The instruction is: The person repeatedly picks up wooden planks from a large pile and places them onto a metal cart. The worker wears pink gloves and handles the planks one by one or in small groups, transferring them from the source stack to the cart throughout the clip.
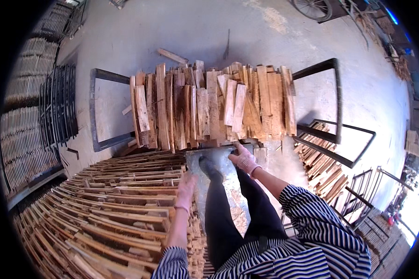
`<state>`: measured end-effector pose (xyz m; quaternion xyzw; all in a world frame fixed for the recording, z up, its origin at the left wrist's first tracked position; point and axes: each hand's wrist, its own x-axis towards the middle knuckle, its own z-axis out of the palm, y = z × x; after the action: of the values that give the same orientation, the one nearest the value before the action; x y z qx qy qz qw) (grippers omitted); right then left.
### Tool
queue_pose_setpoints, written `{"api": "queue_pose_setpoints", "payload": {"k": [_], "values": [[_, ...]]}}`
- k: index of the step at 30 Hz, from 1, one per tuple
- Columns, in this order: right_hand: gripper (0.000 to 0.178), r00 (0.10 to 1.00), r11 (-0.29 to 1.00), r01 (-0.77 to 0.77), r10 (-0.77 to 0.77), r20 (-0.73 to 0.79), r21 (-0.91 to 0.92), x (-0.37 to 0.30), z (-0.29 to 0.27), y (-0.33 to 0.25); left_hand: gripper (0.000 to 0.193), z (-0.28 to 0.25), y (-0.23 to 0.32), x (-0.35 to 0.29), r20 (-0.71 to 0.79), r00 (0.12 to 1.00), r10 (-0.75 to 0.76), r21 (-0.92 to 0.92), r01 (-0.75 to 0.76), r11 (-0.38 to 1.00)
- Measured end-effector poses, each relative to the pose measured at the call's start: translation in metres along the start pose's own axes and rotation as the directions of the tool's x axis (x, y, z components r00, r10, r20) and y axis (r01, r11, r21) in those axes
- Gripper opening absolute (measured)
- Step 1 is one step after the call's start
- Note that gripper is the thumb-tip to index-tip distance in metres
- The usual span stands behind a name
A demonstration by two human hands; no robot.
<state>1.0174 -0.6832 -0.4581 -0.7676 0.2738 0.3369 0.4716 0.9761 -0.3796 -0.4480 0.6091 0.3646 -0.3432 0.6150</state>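
A heap of short rough wooden slats (214,107) lies side by side across a dark metal frame (95,111) in front of me. My right hand (245,160), in a pale pink glove, is at the near edge of the heap with thumb and forefinger apart. No slat shows in its grip. My left hand (186,188), also in a pinkish glove, hangs beside the right edge of a large stack of layered wooden strips (121,204). Motion smears its fingers, so what they do is unclear.
My feet stand on a grey board (195,172) between stack and heap. More slats (319,162) lie to the right by another black metal frame (363,149). Stacked strips (25,144) and black racks (63,102) stand at left. A wheel (314,7) is at far right.
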Motion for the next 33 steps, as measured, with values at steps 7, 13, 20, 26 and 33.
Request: {"api": "queue_pose_setpoints", "payload": {"k": [7,13,20,26,33], "values": [[0.099,0.981,0.99,0.099,-0.113,-0.155,-0.098,0.265,0.064,0.043,0.07,-0.017,0.004,0.315,-0.09,0.996,0.029,0.082,-0.021,0.996],[0.118,0.963,0.997,-0.074,0.08,-0.259,0.032,0.357,0.127,0.055,0.094,0.041,-0.031,0.41,-0.415,0.893,0.173,0.327,-0.031,0.945],[0.103,0.997,0.845,0.009,-0.046,0.057,0.534,0.387,0.119,0.103,0.088,0.077,-0.057,0.391,-0.143,0.966,0.214,-0.129,-0.233,0.964],[0.104,0.955,0.759,0.081,-0.245,0.168,0.646,0.395,0.111,0.122,0.067,0.1,-0.026,0.425,0.178,0.982,0.059,-0.735,0.093,0.671],[0.083,0.969,0.842,-0.172,0.049,0.244,0.512,0.359,0.102,0.096,0.071,0.098,0.008,0.393,0.234,0.944,-0.234,0.406,0.123,0.906]]}}
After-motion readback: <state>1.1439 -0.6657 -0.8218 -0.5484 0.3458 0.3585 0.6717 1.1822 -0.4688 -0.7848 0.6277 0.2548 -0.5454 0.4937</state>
